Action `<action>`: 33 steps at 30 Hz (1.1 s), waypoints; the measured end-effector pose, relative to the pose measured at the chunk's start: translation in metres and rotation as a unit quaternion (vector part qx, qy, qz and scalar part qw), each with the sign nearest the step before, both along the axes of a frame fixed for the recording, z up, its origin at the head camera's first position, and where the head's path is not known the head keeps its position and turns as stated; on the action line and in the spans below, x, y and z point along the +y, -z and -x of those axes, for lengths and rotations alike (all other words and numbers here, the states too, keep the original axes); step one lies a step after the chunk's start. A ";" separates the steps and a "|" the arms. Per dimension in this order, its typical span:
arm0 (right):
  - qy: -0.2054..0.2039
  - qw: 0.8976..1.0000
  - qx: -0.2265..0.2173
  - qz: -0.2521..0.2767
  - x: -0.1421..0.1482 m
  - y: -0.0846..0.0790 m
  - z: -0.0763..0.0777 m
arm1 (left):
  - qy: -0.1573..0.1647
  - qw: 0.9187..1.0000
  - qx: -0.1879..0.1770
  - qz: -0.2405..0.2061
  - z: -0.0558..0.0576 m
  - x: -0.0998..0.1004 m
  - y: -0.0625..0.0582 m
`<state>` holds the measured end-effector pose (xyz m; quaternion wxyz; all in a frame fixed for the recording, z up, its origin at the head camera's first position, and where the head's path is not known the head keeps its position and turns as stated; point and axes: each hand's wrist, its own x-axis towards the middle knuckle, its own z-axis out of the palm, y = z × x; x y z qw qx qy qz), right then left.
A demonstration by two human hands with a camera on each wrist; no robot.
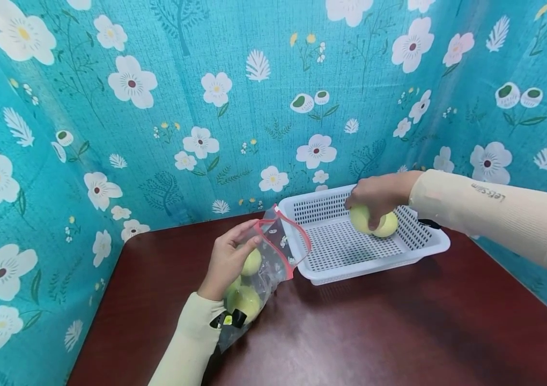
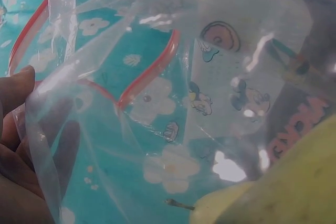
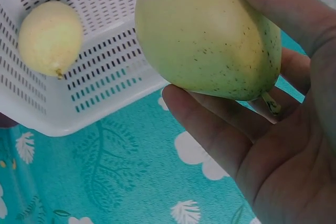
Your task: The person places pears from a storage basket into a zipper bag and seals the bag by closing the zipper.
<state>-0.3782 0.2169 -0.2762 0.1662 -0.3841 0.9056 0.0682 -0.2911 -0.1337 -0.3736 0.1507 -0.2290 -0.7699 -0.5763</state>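
Note:
My right hand [image 1: 381, 194] grips a yellow-green pear [image 3: 207, 40] over the white basket [image 1: 379, 266], thumb on one side and fingers on the other. Dark specks and a short stem mark this pear in the right wrist view. A second pear [image 3: 51, 38] lies in the basket. On the left, a clear zip bag [image 1: 280, 236] with a red-edged mouth stands open towards the basket. My left hand [image 1: 227, 262] holds the bag near its mouth, thumb and fingers on the plastic film. Several pears [image 1: 246, 301] sit inside the bag, partly hidden by the hand and wrist.
Both things rest on a dark red-brown table [image 1: 375, 332]. Behind it hangs a teal curtain [image 1: 254, 134] with white flowers, close to the basket's far rim. Cartoon prints show on the bag in the left wrist view.

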 end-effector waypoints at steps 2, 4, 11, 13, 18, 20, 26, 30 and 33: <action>-0.012 1.000 0.006 -0.003 -0.004 -0.003 0.001 | 0.002 1.000 0.003 -0.004 0.000 0.000 0.000; -0.020 1.000 0.010 -0.004 -0.007 -0.008 0.001 | 0.005 1.000 0.004 -0.007 0.000 0.001 -0.001; -0.029 1.000 0.009 -0.003 -0.020 -0.020 0.003 | 0.012 1.000 -0.001 -0.011 -0.001 0.001 -0.003; -0.033 0.999 0.013 -0.003 -0.025 -0.023 0.004 | 0.012 1.000 -0.001 -0.010 -0.001 0.001 -0.002; -0.047 0.999 0.017 -0.004 -0.035 -0.029 0.006 | 0.010 1.000 -0.004 -0.007 -0.001 0.000 -0.004; -0.047 0.999 0.016 -0.006 -0.039 -0.030 0.006 | 0.010 1.000 -0.007 -0.007 -0.002 0.000 -0.004; -0.051 0.999 0.013 -0.013 -0.051 -0.035 0.003 | 0.014 1.000 -0.010 -0.010 0.006 -0.001 0.005; -0.063 0.998 0.016 -0.017 -0.060 -0.036 0.004 | 0.018 1.000 -0.009 -0.019 0.017 -0.004 0.019; -0.071 0.997 0.025 -0.020 -0.066 -0.037 0.005 | 0.023 0.999 -0.006 -0.024 0.020 -0.006 0.023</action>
